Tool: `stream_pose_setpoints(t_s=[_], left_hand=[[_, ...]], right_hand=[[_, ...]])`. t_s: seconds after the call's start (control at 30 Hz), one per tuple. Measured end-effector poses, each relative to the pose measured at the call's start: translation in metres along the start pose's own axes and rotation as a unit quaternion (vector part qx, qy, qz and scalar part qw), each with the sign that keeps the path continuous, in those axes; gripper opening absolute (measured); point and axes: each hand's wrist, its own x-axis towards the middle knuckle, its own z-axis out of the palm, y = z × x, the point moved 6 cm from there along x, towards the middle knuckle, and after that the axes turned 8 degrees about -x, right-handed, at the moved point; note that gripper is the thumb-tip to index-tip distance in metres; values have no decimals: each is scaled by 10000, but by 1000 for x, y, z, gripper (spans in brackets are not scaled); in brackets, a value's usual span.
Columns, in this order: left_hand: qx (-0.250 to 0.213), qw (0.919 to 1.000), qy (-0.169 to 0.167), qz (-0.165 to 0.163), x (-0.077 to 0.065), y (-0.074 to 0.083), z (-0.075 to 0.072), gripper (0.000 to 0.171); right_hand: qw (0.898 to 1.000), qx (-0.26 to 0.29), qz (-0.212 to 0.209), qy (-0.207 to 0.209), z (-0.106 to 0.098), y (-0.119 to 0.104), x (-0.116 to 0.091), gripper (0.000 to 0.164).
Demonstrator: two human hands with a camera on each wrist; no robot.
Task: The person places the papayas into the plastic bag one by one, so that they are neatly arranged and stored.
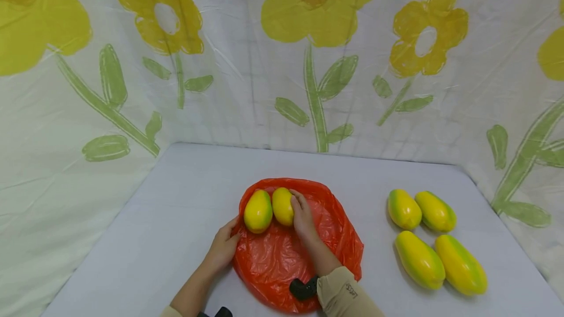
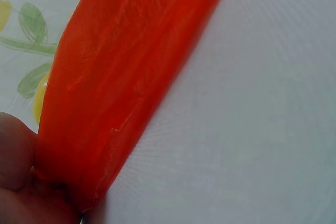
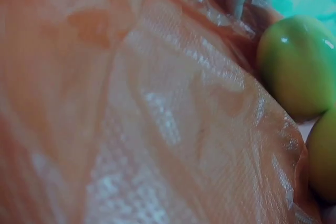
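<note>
A red plastic bag (image 1: 273, 263) lies spread wide on the table, its mouth facing up. Inside its left part is a yellow-green papaya (image 1: 258, 212). Just right of that one, my right hand (image 1: 304, 214) grips a second papaya (image 1: 282, 206), fingers curled round its right side. My left hand (image 1: 223, 246) pinches the bag's left rim between thumb and fingers; the left wrist view shows the thumb (image 2: 16, 150) against the red film (image 2: 115, 77). In the right wrist view, the bag fills most of the picture, with both papayas (image 3: 299, 66) at the right edge.
Several more papayas (image 1: 418, 260) lie grouped on the white table (image 1: 176, 199), right of the bag. A white curtain (image 1: 229, 62) with painted yellow flowers stands behind the table and along its sides.
</note>
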Motion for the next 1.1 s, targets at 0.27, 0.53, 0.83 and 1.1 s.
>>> stream_pose_setpoints(t_s=[0.27, 0.53, 0.83, 1.1], left_hand=[[63, 10000, 23, -11, 1, 1, 0, 50], [76, 10000, 9, 44, 3, -1, -1, 50], [25, 10000, -4, 43, 1, 2, 0, 49], [-94, 9999, -34, -17, -1, 2, 1, 51]], right_hand=[[9996, -148, 28, -224, 0, -5, -4, 43], [9996, -218, 90, -179, 2, 11, 4, 43], [9992, -320, -39, -216, 2, 12, 6, 47], [9992, -295, -90, -267, 3, 13, 7, 46]])
